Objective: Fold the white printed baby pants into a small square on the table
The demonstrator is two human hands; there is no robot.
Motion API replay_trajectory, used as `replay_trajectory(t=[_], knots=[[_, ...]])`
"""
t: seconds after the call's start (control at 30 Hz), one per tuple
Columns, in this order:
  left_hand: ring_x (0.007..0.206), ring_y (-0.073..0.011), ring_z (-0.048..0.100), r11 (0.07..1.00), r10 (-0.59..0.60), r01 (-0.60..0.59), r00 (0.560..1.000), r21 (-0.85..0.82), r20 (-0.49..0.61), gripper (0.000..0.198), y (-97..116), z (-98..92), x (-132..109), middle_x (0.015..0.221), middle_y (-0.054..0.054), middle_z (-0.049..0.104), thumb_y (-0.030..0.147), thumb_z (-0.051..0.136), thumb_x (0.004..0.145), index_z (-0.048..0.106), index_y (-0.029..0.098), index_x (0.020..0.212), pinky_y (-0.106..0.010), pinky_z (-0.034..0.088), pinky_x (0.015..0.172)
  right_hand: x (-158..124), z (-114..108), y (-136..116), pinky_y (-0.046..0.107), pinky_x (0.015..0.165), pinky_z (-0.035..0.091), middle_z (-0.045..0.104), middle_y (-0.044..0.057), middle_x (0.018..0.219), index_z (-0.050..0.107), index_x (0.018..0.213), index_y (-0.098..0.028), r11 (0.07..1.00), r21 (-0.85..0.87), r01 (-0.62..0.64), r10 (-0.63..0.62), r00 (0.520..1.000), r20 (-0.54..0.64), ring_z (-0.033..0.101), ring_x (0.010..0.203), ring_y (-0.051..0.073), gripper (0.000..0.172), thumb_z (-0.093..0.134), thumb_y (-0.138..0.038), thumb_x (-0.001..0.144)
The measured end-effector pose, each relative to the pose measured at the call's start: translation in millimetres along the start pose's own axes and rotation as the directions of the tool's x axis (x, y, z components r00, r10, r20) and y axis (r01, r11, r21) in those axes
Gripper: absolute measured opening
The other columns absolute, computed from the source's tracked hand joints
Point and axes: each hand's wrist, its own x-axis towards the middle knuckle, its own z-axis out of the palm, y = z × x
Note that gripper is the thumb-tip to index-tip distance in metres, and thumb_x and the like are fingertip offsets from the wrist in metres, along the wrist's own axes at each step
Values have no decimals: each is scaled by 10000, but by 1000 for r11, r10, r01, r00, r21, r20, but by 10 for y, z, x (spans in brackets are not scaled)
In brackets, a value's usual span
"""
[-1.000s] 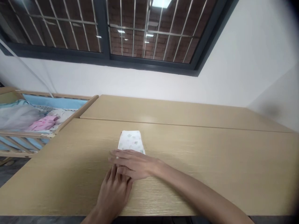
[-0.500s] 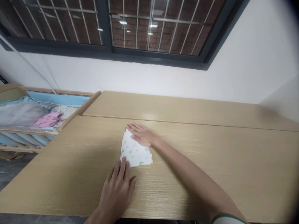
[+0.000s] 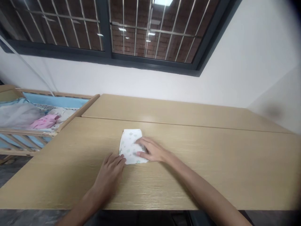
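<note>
A small folded white cloth [image 3: 130, 142] with a faint green print lies on the wooden tabletop, just left of the middle. At its lower left corner rest the fingertips of my left hand [image 3: 112, 171]; these fingers are slightly bent, and the thumb is hidden. My right hand [image 3: 151, 151] reaches over the cloth's right edge from the right. Its thumb and fingers are apart, the fingertips above or touching the cloth, somewhat blurred by motion.
A wooden crib [image 3: 78, 111] with blue lining stands left of the table [image 3: 199, 169]. Inside it are a pink cloth [image 3: 45, 121] and pale bedding [image 3: 21, 113]. Behind, a raised wooden strip [image 3: 164, 110] runs along the wall beneath a barred window [image 3: 152, 34].
My right hand has come down from the cloth's top edge to its right side, its fingers no longer flat. My left hand has shifted left and bent its fingers. The cloth looks squarer.
</note>
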Motion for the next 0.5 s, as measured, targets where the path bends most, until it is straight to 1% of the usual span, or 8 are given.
replay_trajectory(t=[0.07, 0.1, 0.13, 0.2, 0.27, 0.33, 0.4, 0.5], knots=[[1052, -278, 670, 996, 16, -13, 999, -88, 37, 354, -92, -19, 77, 1108, -111, 752, 43, 387, 935, 693, 162, 1068, -524, 415, 1080, -164, -58, -56, 508, 1112, 437, 527, 183, 1514, 503, 1481, -176, 1000, 17, -4, 2, 996, 90, 520, 1367, 347, 813, 707, -654, 856], [1017, -272, 676, 989, -4, 14, 998, -148, 70, 352, -145, -39, 137, 1081, -107, 755, 65, 371, 948, 697, 167, 1031, -515, 422, 1074, -219, -65, -60, 517, 1149, 404, 467, 186, 1570, 484, 1506, -173, 1000, 19, -15, 12, 994, 110, 463, 1426, 360, 888, 754, -654, 809], [973, -265, 683, 973, -44, 69, 992, -220, 117, 345, -204, -68, 211, 1044, -96, 759, 117, 362, 979, 701, 179, 994, -493, 447, 1047, -255, -57, -52, 518, 1171, 383, 432, 182, 1597, 486, 1511, -173, 999, 25, -26, 24, 994, 110, 427, 1459, 358, 879, 769, -620, 809], [905, -253, 691, 895, -145, 230, 960, -381, 240, 356, -336, -153, 382, 991, -68, 764, 298, 376, 1037, 710, 205, 957, -417, 509, 935, -267, -11, -14, 499, 1169, 393, 477, 154, 1573, 547, 1464, -189, 997, 65, -41, 38, 998, 58, 465, 1441, 317, 623, 686, -464, 922], [930, -255, 697, 769, -216, 376, 914, -517, 344, 399, -469, -260, 547, 1018, -53, 767, 480, 429, 1024, 727, 217, 989, -355, 534, 854, -211, 46, 37, 466, 1109, 452, 611, 120, 1452, 624, 1369, -213, 989, 133, -58, 62, 998, -29, 587, 1320, 271, 383, 534, -300, 1007], [1029, -270, 690, 664, -229, 435, 893, -608, 387, 441, -575, -354, 673, 1114, -55, 762, 583, 513, 966, 738, 213, 1054, -335, 537, 883, -113, 83, 93, 432, 994, 520, 721, 104, 1267, 677, 1254, -209, 974, 198, -108, 129, 987, -96, 684, 1127, 254, 314, 460, -269, 1035], [1106, -283, 672, 611, -207, 430, 897, -665, 390, 478, -637, -404, 760, 1189, -61, 748, 612, 617, 892, 732, 206, 1116, -344, 525, 955, -1, 99, 158, 409, 892, 547, 758, 99, 1109, 699, 1152, -191, 955, 236, -178, 216, 966, -146, 707, 971, 250, 305, 453, -339, 1048], [1074, -280, 683, 595, -199, 423, 901, -683, 385, 519, -669, -373, 870, 1176, -88, 751, 606, 644, 854, 714, 174, 1131, -354, 536, 935, 161, 118, 283, 394, 856, 542, 755, 96, 1061, 695, 1121, -184, 934, 277, -225, 291, 930, -226, 695, 934, 249, 339, 490, -439, 1033]])
